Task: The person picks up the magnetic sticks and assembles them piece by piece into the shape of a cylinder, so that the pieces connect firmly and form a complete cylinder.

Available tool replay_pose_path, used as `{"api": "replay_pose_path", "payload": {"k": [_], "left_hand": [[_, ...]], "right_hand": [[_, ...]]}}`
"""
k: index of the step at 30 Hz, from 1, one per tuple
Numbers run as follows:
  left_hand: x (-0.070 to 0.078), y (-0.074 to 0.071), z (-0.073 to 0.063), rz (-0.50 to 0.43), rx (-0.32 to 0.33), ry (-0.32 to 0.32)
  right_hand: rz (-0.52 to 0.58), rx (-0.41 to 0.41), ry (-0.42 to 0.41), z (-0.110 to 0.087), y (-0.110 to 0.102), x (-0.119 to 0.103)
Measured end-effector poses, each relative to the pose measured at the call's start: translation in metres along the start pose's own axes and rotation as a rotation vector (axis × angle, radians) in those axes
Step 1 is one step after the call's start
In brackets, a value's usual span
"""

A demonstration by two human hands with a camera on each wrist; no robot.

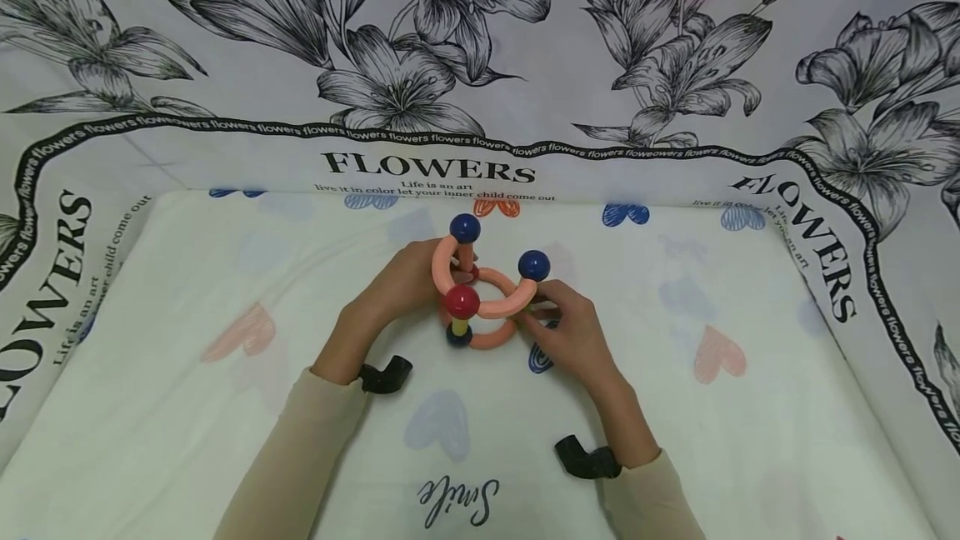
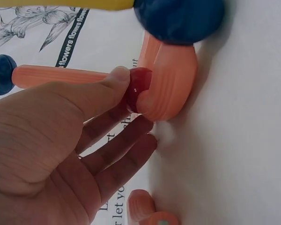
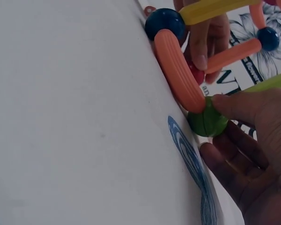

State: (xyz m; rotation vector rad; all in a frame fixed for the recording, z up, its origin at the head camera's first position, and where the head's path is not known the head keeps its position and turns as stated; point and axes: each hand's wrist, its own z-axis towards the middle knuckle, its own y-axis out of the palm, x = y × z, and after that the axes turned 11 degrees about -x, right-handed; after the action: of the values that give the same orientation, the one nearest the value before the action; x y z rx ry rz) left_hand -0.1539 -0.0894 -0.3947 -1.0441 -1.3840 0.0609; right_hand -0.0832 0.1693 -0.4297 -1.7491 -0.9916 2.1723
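A toy frame of curved orange rods (image 1: 498, 338) and coloured balls stands on the tablecloth between both hands. My left hand (image 1: 411, 280) is at its far left side and pinches a low red ball (image 2: 139, 91), thumb on top. On the right side, my right hand (image 1: 570, 327) pinches a green ball (image 3: 207, 119) at the base, mostly hidden in the head view. A yellow rod (image 1: 459, 326) rises from a dark blue ball (image 1: 459, 336) to an upper red ball (image 1: 462, 302). Two more blue balls, the rear one (image 1: 465, 227) and the right one (image 1: 534, 265), end the upper curved rods.
A white cloth (image 1: 300, 440) with printed hearts and a flower border covers the table. Black curved pieces sit at the left wrist (image 1: 386, 375) and right wrist (image 1: 587, 458). Orange rod ends (image 2: 152, 211) show low in the left wrist view.
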Motion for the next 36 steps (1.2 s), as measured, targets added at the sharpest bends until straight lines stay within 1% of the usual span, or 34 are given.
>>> {"api": "replay_pose_path", "payload": {"k": [3,6,11,14,16,19,25,29,36], "left_hand": [[-0.001,0.0,-0.003,0.008,-0.002,0.006],[-0.001,-0.002,-0.005,-0.002,0.002,0.003],[-0.001,-0.004,-0.011,-0.006,0.0,-0.057],[-0.002,-0.004,-0.016,0.006,-0.008,-0.064],[-0.004,-0.002,-0.019,0.014,-0.008,-0.053],[-0.006,0.001,-0.022,0.032,0.003,-0.038],[-0.01,0.004,-0.025,0.062,0.026,-0.04],[-0.011,0.006,-0.024,0.074,0.018,-0.019],[-0.004,0.001,-0.027,0.093,0.043,-0.036]], "right_hand": [[-0.003,0.023,0.022,-0.001,0.001,0.0],[-0.018,0.062,0.067,0.0,0.001,-0.001],[-0.035,0.13,0.147,0.004,0.002,-0.002],[-0.033,0.145,0.181,0.005,0.004,-0.003],[-0.034,0.14,0.19,0.005,0.006,-0.002],[-0.032,0.121,0.187,0.005,0.007,-0.002],[-0.043,0.084,0.167,0.004,0.005,-0.004],[-0.051,0.115,0.166,0.002,0.003,-0.007],[-0.061,0.175,0.132,0.004,0.005,-0.009]]}}
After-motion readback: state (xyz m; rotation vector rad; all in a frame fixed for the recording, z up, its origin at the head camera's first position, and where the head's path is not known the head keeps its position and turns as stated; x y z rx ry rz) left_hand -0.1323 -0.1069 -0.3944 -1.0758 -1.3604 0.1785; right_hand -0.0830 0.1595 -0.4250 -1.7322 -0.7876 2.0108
